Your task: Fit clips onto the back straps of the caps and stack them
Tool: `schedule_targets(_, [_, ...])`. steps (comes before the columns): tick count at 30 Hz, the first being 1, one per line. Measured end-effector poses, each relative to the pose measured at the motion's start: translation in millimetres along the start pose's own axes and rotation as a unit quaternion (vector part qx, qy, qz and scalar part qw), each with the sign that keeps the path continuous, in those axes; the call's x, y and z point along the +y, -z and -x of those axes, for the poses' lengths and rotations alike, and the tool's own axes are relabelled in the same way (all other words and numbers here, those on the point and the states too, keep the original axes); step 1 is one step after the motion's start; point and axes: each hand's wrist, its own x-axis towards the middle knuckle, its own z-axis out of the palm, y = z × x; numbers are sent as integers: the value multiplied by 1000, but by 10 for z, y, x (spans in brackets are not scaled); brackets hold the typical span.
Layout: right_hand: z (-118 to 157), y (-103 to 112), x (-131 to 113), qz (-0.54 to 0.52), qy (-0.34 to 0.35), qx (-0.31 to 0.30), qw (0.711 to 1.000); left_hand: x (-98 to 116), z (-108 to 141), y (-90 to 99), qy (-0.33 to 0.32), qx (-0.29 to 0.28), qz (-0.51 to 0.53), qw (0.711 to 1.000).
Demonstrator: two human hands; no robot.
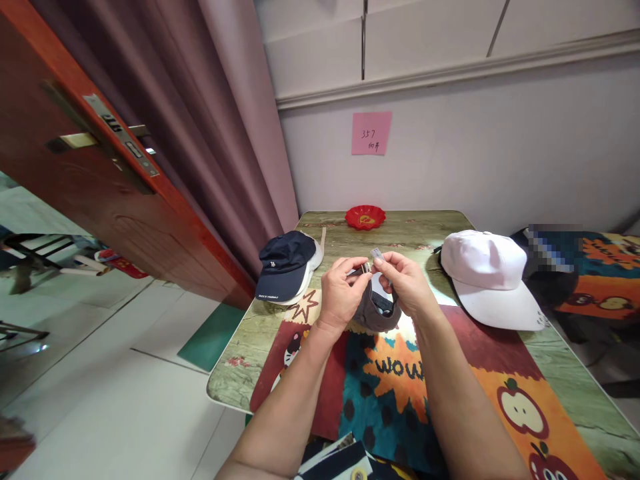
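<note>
A dark grey cap (376,319) is held over the middle of the table, its strap opening turned up. My left hand (341,288) pinches one end of the cap's strap at a small metal buckle (369,267). On the other side, my right hand (404,280) grips the other strap end between thumb and fingers. A small pale tab (377,254) sticks up by the right fingertips. To the left, a navy cap (283,263) rests on a white one (316,260). At the right lies a white cap (485,267) with a dark cap partly under it.
A red scalloped dish (365,217) stands at the table's (420,227) back edge. The colourful mat (395,400) spreads under my arms. A pink note (371,133) is stuck on the wall. An open wooden door (115,167) and a curtain (220,100) are at the left.
</note>
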Motion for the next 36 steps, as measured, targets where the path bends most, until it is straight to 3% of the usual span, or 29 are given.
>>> schedule_targets(5, [-16, 17, 69, 57, 16, -8, 998, -36, -8, -43, -14, -19, -3, 1000])
schedule_targets(10, [-32, 87, 46, 184, 60, 16, 981, -94, -33, -44, -23, -14, -60, 998])
schedule_targets(16, [-36, 103, 46, 267, 100, 36, 958, -113, -9, -35, -162, -38, -215, 962])
schedule_targets(19, [-44, 73, 74, 275, 107, 51, 954, -125, 5, -48, -183, -30, -253, 949])
schedule_targets(22, [-36, 28, 76, 262, 105, 50, 958, -131, -3, -43, -154, -14, -235, 960])
schedule_targets(26, [-11, -5, 45, 151, 76, 36, 985, -155, -32, -7, -54, 5, -97, 994])
schedule_targets(30, [-7, 8, 41, 125, 83, 51, 987, -206, -47, 6, 12, 12, 0, 1000])
schedule_targets(36, [-13, 20, 29, 111, 16, -45, 993, -238, -63, 9, 38, -4, 52, 998])
